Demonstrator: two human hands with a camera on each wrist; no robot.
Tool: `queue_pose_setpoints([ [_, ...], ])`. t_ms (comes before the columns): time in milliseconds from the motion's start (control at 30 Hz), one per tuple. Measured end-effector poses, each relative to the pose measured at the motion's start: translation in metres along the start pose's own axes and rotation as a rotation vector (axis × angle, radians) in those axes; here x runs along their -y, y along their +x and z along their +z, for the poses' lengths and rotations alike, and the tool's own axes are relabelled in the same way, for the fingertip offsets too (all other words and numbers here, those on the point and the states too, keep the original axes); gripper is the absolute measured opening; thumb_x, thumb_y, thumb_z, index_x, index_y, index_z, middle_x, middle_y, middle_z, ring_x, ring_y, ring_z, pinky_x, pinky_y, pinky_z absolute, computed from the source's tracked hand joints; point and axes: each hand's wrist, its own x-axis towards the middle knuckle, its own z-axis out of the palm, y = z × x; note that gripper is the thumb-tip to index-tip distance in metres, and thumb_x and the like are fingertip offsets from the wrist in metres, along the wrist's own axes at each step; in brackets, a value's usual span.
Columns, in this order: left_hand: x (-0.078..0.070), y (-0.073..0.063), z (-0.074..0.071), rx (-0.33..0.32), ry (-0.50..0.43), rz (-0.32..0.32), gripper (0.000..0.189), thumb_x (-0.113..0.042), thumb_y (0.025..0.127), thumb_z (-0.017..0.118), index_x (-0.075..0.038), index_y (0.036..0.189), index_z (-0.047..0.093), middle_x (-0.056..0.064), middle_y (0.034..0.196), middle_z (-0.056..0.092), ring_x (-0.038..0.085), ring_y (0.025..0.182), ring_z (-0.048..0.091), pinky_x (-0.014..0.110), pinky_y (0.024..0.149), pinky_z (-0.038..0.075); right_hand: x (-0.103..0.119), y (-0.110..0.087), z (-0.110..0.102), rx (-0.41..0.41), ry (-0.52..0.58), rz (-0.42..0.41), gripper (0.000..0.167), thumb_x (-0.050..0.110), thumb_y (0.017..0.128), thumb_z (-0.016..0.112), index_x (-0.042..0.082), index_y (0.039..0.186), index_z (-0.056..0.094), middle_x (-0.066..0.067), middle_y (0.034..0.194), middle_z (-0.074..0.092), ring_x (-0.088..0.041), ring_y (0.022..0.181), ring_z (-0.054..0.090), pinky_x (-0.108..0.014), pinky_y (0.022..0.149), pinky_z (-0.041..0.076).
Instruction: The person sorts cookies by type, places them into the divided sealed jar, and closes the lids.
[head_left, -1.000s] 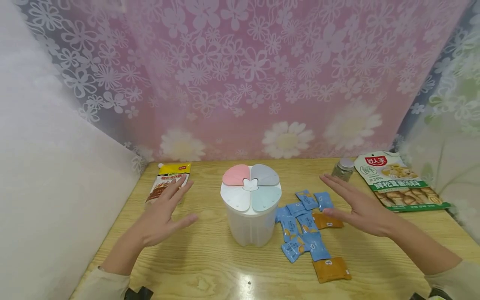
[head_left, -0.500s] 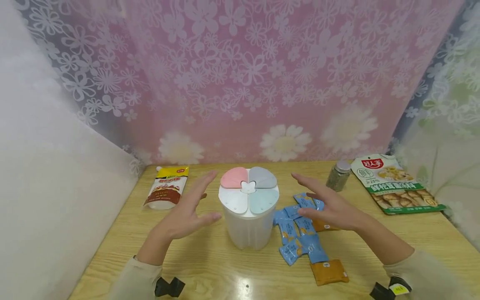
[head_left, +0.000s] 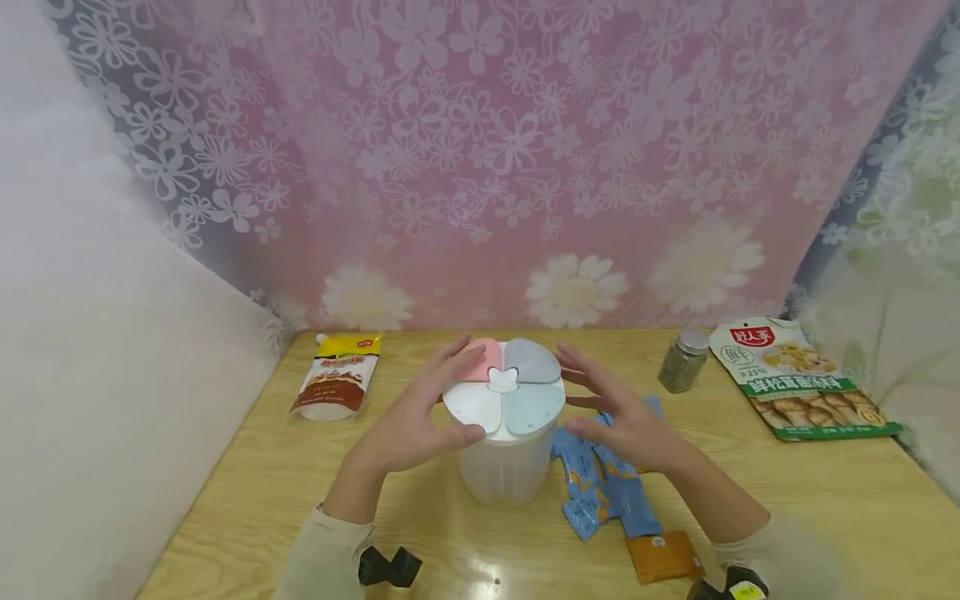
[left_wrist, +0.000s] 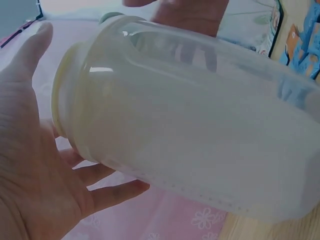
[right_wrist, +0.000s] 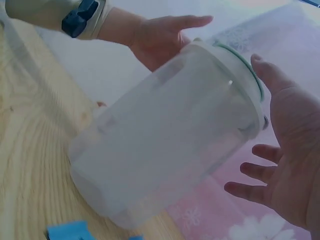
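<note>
A translucent storage canister (head_left: 502, 471) stands upright on the wooden table. Its round lid (head_left: 534, 408) has pink, grey, white and pale green petal-shaped flaps around a small white centre piece. My left hand (head_left: 412, 429) is at the lid's left side, fingers spread and thumb in front; in the left wrist view the thumb (left_wrist: 35, 47) stands apart from the rim. On the other side, my right hand (head_left: 630, 421) has its fingers and thumb spread near the rim, with a gap visible in the right wrist view. Whether the left fingers touch the canister, I cannot tell.
Several blue sachets (head_left: 633, 504) and an orange-brown packet (head_left: 663, 557) lie right of the canister, partly under my right hand. Behind them are a small glass jar (head_left: 682, 362) and a green-and-white food pouch (head_left: 802, 379). A yellow, white and brown pouch (head_left: 337, 379) is at the back left.
Both hands have moved inward from the two sides, from well apart to beside the canister's lid. The canister and packets have stayed in place.
</note>
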Motion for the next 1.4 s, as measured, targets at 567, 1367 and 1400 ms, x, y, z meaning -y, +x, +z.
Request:
queue_pose_setpoints([
  [567,0.002,0.0,-0.002,-0.086,0.003,0.107,0.039,-0.015,0.107,0.043,-0.012,0.144,0.054,0.007,0.164,0.024,0.029,0.151,0.027,0.06,0.114,0.032,0.012,0.008,0.024,-0.152,-0.034,-0.036,0.059,-0.002,0.091,0.068,0.013,0.144,0.044,-0.005,0.16,0.027,-0.016,0.143,0.039,-0.042,0.098,0.054],
  [1367,0.007,0.006,0.015,-0.268,-0.052,0.034,0.044,-0.022,0.096,0.066,-0.017,0.14,0.06,0.002,0.147,0.048,0.024,0.133,0.049,0.052,0.104,0.043,0.014,0.013,0.03,-0.224,0.109,0.038,0.053,-0.003,0.095,0.063,0.009,0.144,0.048,-0.004,0.145,0.048,-0.002,0.122,0.057,-0.032,0.076,0.061],
  [1400,0.007,0.007,0.014,-0.268,-0.048,0.038,0.047,-0.022,0.096,0.065,-0.017,0.142,0.057,0.002,0.148,0.047,0.024,0.135,0.048,0.054,0.108,0.04,0.012,0.013,0.027,-0.197,0.134,0.031,0.055,-0.004,0.095,0.062,0.007,0.146,0.046,-0.002,0.146,0.047,-0.003,0.123,0.056,-0.032,0.078,0.06],
])
